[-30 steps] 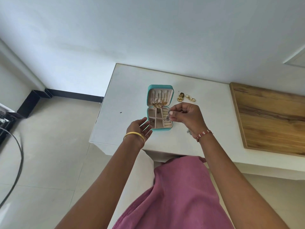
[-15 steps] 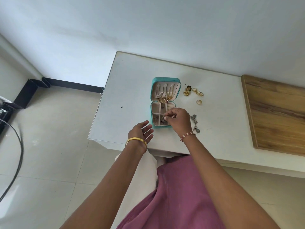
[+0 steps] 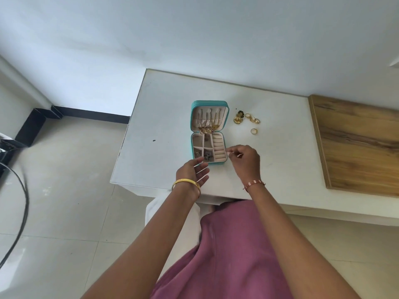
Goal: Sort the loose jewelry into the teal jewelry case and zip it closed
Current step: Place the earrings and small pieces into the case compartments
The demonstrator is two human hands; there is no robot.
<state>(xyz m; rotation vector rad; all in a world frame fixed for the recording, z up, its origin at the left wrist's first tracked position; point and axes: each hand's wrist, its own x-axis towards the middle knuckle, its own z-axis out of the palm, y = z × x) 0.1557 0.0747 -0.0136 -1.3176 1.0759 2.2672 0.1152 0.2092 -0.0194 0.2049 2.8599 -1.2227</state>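
Standing open on the white table [image 3: 172, 100] by a pale wall, the teal case [image 3: 209, 134] sits between relaxed left fingers [image 3: 200, 169] and curled right fingers [image 3: 234, 150].

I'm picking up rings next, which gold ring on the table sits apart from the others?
The single gold ring, lying alone nearer the right hand; the other rings cluster beside the flower earrings.

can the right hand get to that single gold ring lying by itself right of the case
Probably yes: the right hand is just nearer than the lone gold ring, with only bare white table between them.
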